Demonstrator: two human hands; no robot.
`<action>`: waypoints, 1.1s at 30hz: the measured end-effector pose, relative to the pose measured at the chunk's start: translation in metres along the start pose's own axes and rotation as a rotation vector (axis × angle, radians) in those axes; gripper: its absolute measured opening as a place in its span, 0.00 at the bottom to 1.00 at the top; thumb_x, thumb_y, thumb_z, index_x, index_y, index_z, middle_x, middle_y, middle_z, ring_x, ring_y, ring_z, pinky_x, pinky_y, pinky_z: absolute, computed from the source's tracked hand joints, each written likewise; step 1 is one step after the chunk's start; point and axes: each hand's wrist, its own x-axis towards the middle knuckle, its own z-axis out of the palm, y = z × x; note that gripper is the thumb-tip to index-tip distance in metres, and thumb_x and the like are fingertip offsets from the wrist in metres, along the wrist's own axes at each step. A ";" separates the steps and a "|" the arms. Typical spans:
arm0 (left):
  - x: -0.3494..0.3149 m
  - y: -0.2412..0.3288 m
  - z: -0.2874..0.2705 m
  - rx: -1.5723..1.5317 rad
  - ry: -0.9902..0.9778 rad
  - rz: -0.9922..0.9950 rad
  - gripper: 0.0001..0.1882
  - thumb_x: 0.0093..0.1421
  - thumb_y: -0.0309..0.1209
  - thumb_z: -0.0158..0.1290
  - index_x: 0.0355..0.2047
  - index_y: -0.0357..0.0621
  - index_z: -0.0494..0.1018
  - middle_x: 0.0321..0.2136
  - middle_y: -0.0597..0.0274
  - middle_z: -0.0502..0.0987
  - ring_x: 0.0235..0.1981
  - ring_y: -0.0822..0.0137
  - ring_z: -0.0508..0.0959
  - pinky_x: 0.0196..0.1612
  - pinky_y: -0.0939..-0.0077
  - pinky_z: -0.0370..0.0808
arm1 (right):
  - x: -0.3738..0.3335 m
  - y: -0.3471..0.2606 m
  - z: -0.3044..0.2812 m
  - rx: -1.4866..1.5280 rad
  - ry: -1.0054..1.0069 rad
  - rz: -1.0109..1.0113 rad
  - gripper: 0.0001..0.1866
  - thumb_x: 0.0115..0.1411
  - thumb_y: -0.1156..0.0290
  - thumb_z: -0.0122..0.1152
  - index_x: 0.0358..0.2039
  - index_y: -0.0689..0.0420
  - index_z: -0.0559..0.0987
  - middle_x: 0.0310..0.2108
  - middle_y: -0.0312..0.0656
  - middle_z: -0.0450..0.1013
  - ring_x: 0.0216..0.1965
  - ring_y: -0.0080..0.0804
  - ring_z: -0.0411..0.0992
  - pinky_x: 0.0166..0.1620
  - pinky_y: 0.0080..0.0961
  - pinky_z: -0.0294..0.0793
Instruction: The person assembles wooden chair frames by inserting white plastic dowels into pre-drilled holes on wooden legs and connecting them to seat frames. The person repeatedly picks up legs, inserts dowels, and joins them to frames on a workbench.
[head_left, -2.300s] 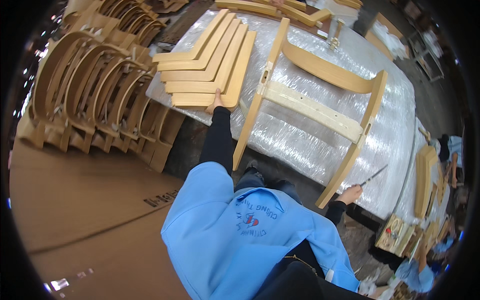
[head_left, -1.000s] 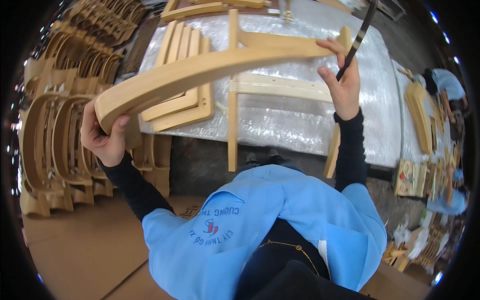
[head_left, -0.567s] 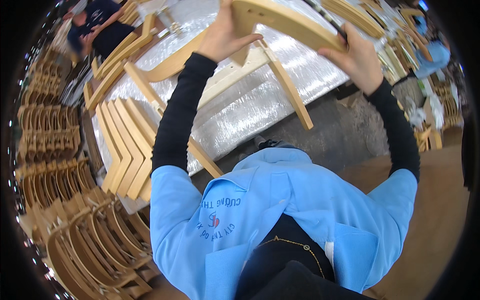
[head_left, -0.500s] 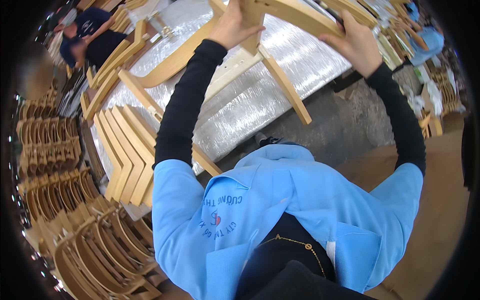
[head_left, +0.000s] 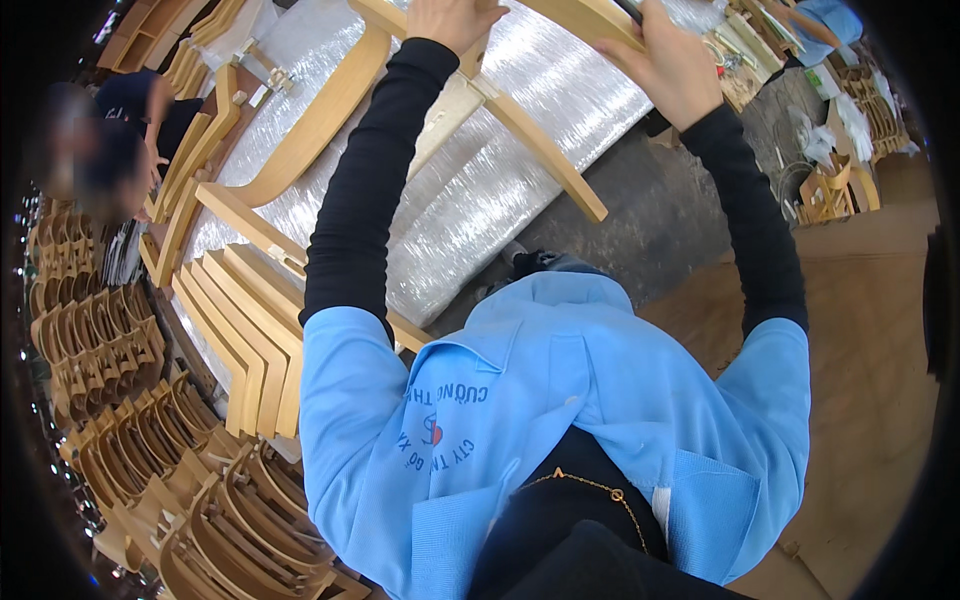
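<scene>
A pale wooden chair frame (head_left: 330, 125) with curved and straight parts lies on the silvery, film-covered table (head_left: 455, 220). My left hand (head_left: 452, 22) is closed on the frame's joint at the top edge, thumb stretched out; its fingertips are cut off. My right hand (head_left: 676, 68) grips the end of a curved wooden part (head_left: 582, 18), its thumb along the near edge. A slim dark object (head_left: 629, 10) shows beside the right fingers, too little of it to name. From the joint, a straight wooden leg (head_left: 550, 158) points toward me over the table's edge.
Bent wooden pieces (head_left: 245, 330) are stacked at the table's left corner. Many curved wooden parts (head_left: 215, 510) stand in rows at lower left. A person (head_left: 130, 120) works at the far left, another (head_left: 825, 22) at the upper right. Brown sheeting (head_left: 850, 330) covers the floor at right.
My view has shifted, so both hands and the frame sit higher and further left in the picture. Both hands keep their hold. The person at the left has leaned lower.
</scene>
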 end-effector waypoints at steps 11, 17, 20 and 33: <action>0.022 -0.081 0.023 -0.185 0.114 0.116 0.44 0.36 0.15 0.67 0.56 0.54 0.66 0.57 0.50 0.63 0.56 0.45 0.69 0.53 0.62 0.76 | -0.004 -0.066 -0.040 0.623 0.077 -0.065 0.16 0.68 0.59 0.55 0.33 0.60 0.69 0.21 0.38 0.66 0.21 0.30 0.63 0.25 0.24 0.63; 0.029 -0.104 0.018 -0.214 0.057 0.028 0.46 0.35 0.13 0.66 0.57 0.52 0.66 0.58 0.52 0.63 0.56 0.49 0.70 0.52 0.64 0.77 | -0.112 -0.024 0.045 1.095 -0.688 0.535 0.14 0.69 0.64 0.50 0.42 0.64 0.73 0.25 0.53 0.70 0.27 0.47 0.70 0.35 0.32 0.71; 0.032 -0.095 0.022 -0.212 0.047 0.036 0.45 0.35 0.12 0.65 0.57 0.51 0.66 0.58 0.52 0.62 0.54 0.50 0.71 0.51 0.66 0.78 | -0.106 0.000 0.084 0.697 -0.384 0.264 0.12 0.68 0.67 0.52 0.43 0.63 0.75 0.23 0.41 0.72 0.24 0.27 0.70 0.30 0.26 0.69; 0.033 -0.102 0.019 -0.214 0.073 0.069 0.44 0.35 0.11 0.64 0.56 0.51 0.67 0.58 0.52 0.62 0.56 0.51 0.70 0.50 0.65 0.77 | 0.097 -0.004 0.168 0.035 -0.280 -0.229 0.10 0.57 0.68 0.60 0.31 0.61 0.83 0.26 0.51 0.77 0.31 0.49 0.77 0.38 0.40 0.75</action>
